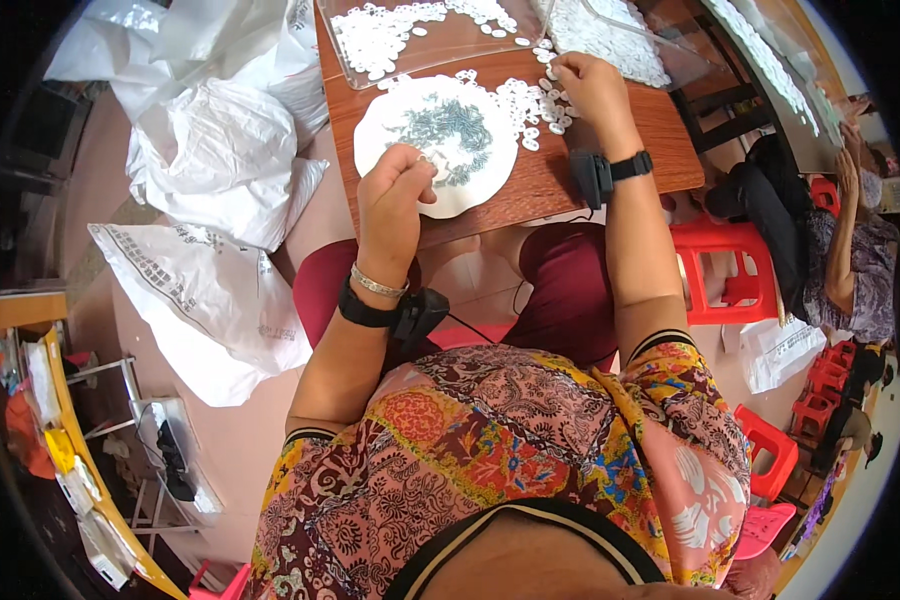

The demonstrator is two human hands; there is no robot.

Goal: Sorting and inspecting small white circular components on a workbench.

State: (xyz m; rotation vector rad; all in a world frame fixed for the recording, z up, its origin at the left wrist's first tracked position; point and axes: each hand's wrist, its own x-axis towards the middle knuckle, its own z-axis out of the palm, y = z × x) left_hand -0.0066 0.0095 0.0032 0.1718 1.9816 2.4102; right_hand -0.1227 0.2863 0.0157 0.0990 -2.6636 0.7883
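My left hand (395,190) pinches sth tiny, can't tell what, over the near edge of the white plate (400,115) w/ small grey-green bits (448,128), while my right hand (592,88) has fingertips down on the loose white rings (530,100) just right of it, all on the wooden table (560,170).

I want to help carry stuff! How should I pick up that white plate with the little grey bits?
Probably take the white plate by its bare rim with your fingers, coming from the left edge. The grey bits sit mid-plate, so keep it level. The left hand covers the near rim.
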